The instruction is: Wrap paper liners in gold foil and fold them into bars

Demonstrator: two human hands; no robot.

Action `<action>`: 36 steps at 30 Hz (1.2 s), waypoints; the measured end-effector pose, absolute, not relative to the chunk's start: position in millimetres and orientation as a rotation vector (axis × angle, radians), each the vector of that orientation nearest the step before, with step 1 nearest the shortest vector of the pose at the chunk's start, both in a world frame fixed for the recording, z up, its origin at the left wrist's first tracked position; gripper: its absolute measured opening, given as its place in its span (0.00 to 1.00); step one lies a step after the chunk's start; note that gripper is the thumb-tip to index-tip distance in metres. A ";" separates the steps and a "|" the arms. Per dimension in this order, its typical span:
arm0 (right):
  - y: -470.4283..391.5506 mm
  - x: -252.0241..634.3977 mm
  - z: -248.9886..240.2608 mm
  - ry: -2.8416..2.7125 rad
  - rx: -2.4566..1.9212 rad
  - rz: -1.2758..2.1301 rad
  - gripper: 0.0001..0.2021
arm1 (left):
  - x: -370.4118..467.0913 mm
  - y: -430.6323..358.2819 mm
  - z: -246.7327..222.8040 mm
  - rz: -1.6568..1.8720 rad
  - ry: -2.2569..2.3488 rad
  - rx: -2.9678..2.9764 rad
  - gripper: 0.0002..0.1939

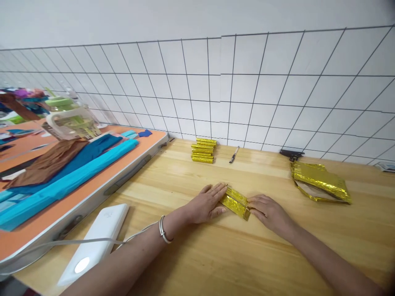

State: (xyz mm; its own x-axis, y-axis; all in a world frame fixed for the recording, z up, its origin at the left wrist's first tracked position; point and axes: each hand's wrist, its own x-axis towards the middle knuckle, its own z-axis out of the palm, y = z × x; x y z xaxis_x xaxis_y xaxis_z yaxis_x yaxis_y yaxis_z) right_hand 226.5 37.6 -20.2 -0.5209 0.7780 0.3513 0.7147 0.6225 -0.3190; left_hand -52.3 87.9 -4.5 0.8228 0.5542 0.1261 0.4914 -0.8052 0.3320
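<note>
A flat strip of folded gold foil paper (235, 200) lies slantwise on the wooden table, a lengthwise seam along its middle. My left hand (206, 205) holds its left end against the wood, fingers at the upper corner and thumb near the lower edge. At the other end, my right hand (268, 211) pinches the strip's right edge between thumb and fingers; the fingertips partly hide that edge. Behind them sits a small stack of folded gold foil strips (203, 151). A pen (234, 155) lies to the right of the stack.
A larger gold foil bundle (321, 179) lies at right, beside a black clip-like object (291, 153). To my left are a white power bank (95, 242) with a cable, and an orange-topped table (77, 205) carrying coloured paper and a clear jug (74, 123). A tiled wall stands behind.
</note>
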 end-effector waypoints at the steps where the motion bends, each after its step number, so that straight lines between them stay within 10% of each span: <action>1: 40.6 226.5 -18.6 -2.394 -1.171 0.168 0.11 | -48.8 87.4 -6.4 0.310 0.793 2.739 0.35; 13: 13.7 204.6 -31.5 -2.482 -1.375 -0.210 0.18 | -13.7 66.9 -20.2 0.373 1.132 2.701 0.34; 36: 26.6 241.4 -29.0 -2.539 -1.165 -0.093 0.11 | -61.4 102.6 -22.4 0.501 0.419 2.827 0.14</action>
State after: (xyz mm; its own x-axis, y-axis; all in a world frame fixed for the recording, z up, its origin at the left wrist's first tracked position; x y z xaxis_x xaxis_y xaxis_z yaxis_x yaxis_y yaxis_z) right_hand 241.4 26.6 -29.0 -0.6035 0.7235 0.3351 0.7461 0.6607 -0.0829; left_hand -61.4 102.6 -22.4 0.9000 0.3185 0.2976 0.2364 -0.9302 0.2806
